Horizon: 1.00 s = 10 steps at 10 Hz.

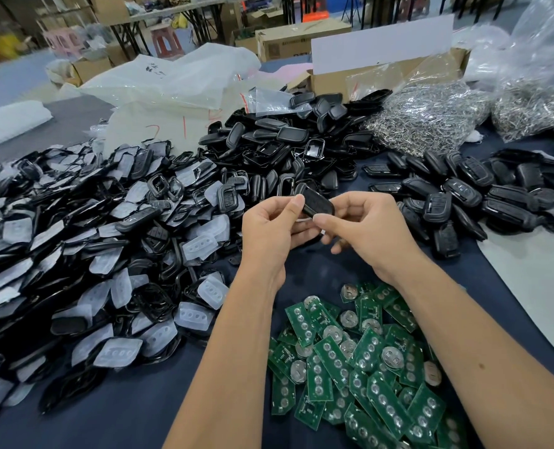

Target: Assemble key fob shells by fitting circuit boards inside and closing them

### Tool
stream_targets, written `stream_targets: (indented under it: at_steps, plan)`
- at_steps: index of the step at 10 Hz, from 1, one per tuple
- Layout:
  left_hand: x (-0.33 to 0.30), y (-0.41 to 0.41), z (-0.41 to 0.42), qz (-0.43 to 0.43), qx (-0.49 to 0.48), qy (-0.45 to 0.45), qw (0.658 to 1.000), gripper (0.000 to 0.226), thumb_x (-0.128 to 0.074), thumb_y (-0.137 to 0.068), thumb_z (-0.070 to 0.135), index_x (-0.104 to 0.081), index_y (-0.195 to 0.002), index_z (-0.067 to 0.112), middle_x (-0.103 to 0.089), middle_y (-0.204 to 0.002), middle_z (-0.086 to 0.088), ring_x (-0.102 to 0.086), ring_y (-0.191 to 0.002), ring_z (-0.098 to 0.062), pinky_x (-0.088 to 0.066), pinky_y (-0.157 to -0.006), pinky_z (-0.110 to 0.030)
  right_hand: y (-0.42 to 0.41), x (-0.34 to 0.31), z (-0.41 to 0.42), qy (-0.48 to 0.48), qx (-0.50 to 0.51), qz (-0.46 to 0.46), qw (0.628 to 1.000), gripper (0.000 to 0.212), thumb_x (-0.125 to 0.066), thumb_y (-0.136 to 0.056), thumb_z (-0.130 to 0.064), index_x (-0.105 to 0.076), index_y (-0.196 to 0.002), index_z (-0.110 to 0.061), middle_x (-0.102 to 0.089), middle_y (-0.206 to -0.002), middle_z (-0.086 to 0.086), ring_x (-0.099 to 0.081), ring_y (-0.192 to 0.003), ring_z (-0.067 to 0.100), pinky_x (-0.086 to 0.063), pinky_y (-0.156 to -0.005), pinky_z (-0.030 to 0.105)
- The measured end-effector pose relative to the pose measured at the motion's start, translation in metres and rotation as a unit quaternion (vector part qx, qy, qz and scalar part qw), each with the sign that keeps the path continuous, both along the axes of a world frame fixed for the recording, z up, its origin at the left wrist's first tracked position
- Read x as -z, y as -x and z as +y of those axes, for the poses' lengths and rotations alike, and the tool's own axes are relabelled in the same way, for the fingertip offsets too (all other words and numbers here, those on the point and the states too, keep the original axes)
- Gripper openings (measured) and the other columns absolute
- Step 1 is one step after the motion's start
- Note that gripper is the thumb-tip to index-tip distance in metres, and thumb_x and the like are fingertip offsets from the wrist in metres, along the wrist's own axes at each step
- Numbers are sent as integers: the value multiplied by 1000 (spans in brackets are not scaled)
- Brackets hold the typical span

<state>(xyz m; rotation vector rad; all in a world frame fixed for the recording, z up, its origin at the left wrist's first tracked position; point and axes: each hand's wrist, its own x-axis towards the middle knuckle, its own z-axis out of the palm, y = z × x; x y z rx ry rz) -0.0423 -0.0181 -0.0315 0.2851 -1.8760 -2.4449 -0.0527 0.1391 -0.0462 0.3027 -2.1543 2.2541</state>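
The left hand (271,225) and right hand (363,228) are covering most of the black key fob shell (317,202), so its seam and underside are staying out of sight (closed or not, impossible to tell). The green circuit boards (360,361) are running off the bottom edge. Far tables and boxes are blurring away.

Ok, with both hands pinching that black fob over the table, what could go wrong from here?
1. The black plastic key fob shell is held only at its ends by the left hand and right hand; a slip would likely drop it among the lookalike pile of black shell halves.
2. I cannot see whether a board sits inside, so it might close empty or misaligned.
3. The forearms hang over the loose green circuit boards and might scatter them.
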Motion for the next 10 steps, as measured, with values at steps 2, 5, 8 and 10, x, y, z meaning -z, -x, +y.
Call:
stream_targets:
  at_steps: [2,5,8,10]
  plan:
    - [-1,3,2,57,-31,48,997,15,-69,-93,-5,-70,-101,7,-76,-92,-17,-77,-82,-23,-62,-68,-30,3,1,6,-27,14,8,1000,13,-83,-84,1,-77,-92,-8,-70,-66,8,-71,-54,26,-58,-53,28]
    - [-34,31,19,18,26,86,996,19,-66,-93,-7,-58,-89,10,-69,-82,-10,-74,-72,-22,-62,-65,-30,8,-3,10,-7,116,45,992,25,-77,-89,2,-75,-98,-21,-74,-76,8,-73,-63,21,-61,-59,30]
    - [-42,55,94,-92,94,-29,991,11,-62,-94,-7,-64,-87,1,-71,-71,-13,-70,-53,-20,-58,-50,-25,18,-12,30,149,371,-14,916,14,-70,-98,-12,-68,-112,-14,-72,-82,6,-68,-58,14,-57,-56,30]
    - [-28,55,121,-32,138,49,989,10,-68,-96,8,-68,-86,10,-71,-92,-15,-67,-73,-21,-60,-63,-29,15,-23,46,202,463,1,863,36,-61,-100,-8,-44,-130,-15,-70,-91,9,-71,-57,19,-57,-59,32]
